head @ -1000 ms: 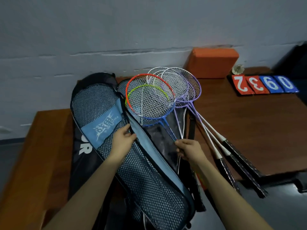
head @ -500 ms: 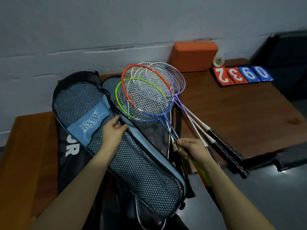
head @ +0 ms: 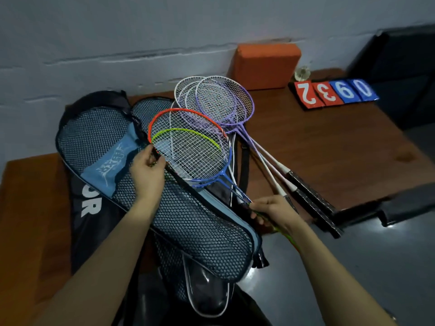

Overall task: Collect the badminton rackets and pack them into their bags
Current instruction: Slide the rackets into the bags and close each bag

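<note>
Head view: left hand [head: 147, 177] grip pinching edge of mesh racket bag [head: 188, 222] at rim of orange-blue racket [head: 190, 147]. Right hand [head: 270, 211] grip closing around shafts of orange-blue racket and green racket [head: 188, 134]. Both heads lying over bag opening. Purple and white rackets [head: 221, 100] resting on wooden surface [head: 329, 142], just beside bag.

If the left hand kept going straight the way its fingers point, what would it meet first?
The left hand points up and right, so it would likely first meet the orange-and-blue racket's strung head at its fingertips; depth is unclear.
</note>
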Demonstrator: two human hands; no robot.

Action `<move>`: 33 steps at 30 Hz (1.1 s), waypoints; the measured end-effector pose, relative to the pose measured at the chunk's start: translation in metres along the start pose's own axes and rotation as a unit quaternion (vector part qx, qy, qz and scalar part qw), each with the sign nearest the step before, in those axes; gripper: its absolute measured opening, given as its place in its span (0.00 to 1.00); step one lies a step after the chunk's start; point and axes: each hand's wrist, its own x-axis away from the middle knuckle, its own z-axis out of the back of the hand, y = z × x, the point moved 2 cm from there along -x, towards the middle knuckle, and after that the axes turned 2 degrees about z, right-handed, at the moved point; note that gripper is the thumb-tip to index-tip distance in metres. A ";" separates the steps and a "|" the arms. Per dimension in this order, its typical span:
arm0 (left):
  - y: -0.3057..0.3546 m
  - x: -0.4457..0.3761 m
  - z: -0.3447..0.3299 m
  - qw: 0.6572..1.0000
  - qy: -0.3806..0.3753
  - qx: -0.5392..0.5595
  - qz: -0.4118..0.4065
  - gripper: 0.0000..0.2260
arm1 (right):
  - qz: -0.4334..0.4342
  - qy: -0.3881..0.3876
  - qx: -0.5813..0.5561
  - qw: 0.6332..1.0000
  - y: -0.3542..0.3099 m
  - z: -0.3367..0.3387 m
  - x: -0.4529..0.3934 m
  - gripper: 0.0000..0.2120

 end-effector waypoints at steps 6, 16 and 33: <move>0.006 0.008 -0.007 0.998 -0.004 -0.048 -0.042 0.20 | -0.031 -0.053 -0.025 0.998 0.002 0.002 -0.002 0.08; 0.007 0.018 -0.022 0.996 0.007 -0.057 -0.064 0.21 | -0.010 -0.077 -0.021 0.997 0.011 -0.008 -0.004 0.10; 0.006 -0.002 -0.004 0.990 -0.117 -0.066 -0.033 0.27 | -0.043 -0.092 -0.044 0.994 0.014 -0.005 -0.001 0.07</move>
